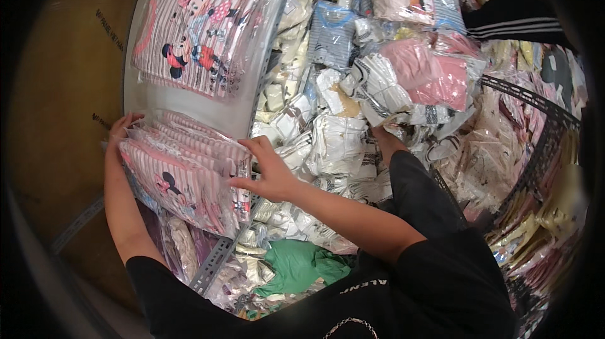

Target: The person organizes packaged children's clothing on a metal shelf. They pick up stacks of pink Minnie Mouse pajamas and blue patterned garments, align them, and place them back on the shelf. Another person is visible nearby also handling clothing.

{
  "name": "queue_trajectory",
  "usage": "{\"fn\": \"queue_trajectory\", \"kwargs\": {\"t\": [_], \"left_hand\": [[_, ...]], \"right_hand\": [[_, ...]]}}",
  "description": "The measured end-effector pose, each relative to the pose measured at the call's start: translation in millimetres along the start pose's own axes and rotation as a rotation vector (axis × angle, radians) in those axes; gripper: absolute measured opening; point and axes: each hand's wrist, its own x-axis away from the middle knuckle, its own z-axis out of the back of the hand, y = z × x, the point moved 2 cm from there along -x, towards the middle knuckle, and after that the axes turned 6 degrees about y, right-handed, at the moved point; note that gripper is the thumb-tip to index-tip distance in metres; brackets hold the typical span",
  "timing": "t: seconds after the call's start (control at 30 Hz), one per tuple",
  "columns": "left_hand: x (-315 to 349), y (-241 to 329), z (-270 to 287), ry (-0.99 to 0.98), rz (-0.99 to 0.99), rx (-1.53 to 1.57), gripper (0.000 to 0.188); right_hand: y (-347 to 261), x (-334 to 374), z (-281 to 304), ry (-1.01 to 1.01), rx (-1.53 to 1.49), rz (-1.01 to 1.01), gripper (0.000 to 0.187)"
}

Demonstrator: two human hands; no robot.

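Note:
A stack of clear-bagged pink striped garments [183,172] with a cartoon mouse print stands on edge at the near end of a white table [208,107]. My left hand [123,128] grips the stack's left end. My right hand [268,172] presses against its right end with fingers spread, so the stack is squeezed between both hands. One more bag of the same pink striped kind [195,36] lies flat farther up the table.
A deep heap of bagged clothes [340,131] fills the middle and right. Another person's black-sleeved arm [413,191] reaches into it. A green garment [296,264] lies below. Slotted metal rails [214,263] [535,109] frame the bins. Brown cardboard [57,87] stands at left.

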Motion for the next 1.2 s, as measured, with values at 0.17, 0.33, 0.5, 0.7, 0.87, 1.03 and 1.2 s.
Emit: {"fn": "queue_trajectory", "kwargs": {"t": [0.17,0.33,0.5,0.7,0.87,1.03,1.2], "left_hand": [[4.7,23.6,-52.1,-0.250,0.157,0.116,0.046],[-59.6,-55.1,-13.4,-0.163,0.076,0.004,0.037],[-71.2,-47.3,-31.1,-0.175,0.025,-0.019,0.036],[-54.8,-29.1,-47.1,-0.193,0.089,0.032,0.032],[-65.1,-100.3,26.7,0.084,-0.139,-0.037,0.027],[12.0,-35.2,84.3,0.589,-0.148,-0.098,0.030],[142.1,-43.8,73.9,1.457,-0.474,0.167,0.032]], "right_hand": [[20.4,-3.6,9.9,0.072,0.043,-0.153,0.062],[15.5,27.1,-30.7,0.031,0.038,-0.180,0.081],[-3.5,25.5,-41.7,0.097,0.134,-0.187,0.091],[1.5,8.5,-22.5,0.312,0.095,-0.107,0.066],[-11.8,-27.3,17.2,0.264,0.333,0.148,0.041],[-67.8,-75.9,24.2,0.151,0.380,0.553,0.021],[-110.4,-88.6,23.3,0.190,0.268,0.811,0.016]]}}
